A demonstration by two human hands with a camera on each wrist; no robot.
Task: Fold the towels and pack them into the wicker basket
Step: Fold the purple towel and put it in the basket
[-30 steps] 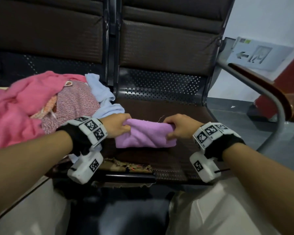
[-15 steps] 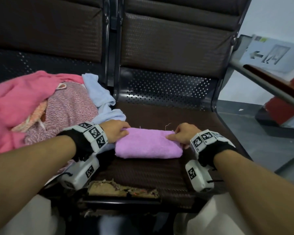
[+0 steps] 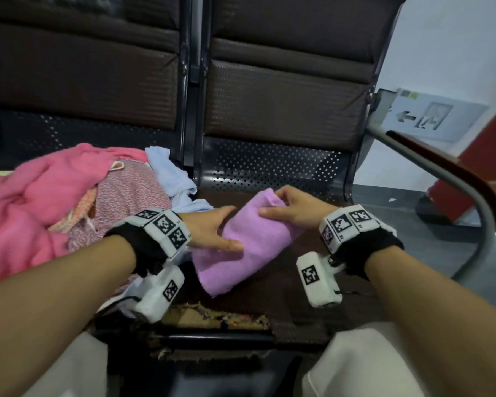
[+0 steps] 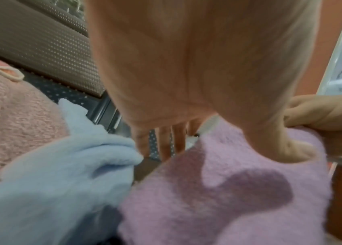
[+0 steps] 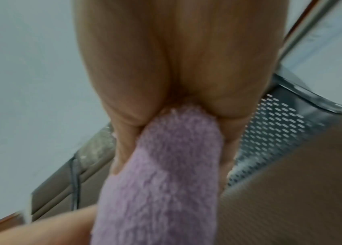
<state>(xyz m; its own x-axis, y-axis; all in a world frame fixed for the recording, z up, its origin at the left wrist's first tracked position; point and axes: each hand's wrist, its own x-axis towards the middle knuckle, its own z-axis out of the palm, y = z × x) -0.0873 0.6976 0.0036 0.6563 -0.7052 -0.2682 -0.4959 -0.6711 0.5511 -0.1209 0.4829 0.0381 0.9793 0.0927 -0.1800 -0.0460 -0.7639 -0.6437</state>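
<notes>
A folded purple towel (image 3: pixel 249 245) is lifted at a slant above the brown seat (image 3: pixel 298 285). Its far end is up and its near end hangs low. My right hand (image 3: pixel 281 207) pinches the far upper end; in the right wrist view the towel (image 5: pixel 161 182) runs out from between thumb and fingers. My left hand (image 3: pixel 229 229) holds the towel's left side. In the left wrist view its thumb (image 4: pixel 287 149) lies on top of the towel (image 4: pixel 228 199), and its straight fingers (image 4: pixel 165 142) pass behind the towel's edge. No wicker basket is in view.
A heap of loose towels fills the left seat: a pink one (image 3: pixel 40 196), a speckled one (image 3: pixel 126 202) and a light blue one (image 3: pixel 172 176) beside my left wrist. A wood-topped metal armrest (image 3: pixel 455 179) curves at the right. The seat's front edge (image 3: pixel 218 316) is torn.
The purple towel lay flat across the seat half a second ago. Now its right end is raised and swung away from me, and my left hand has shifted to its side.
</notes>
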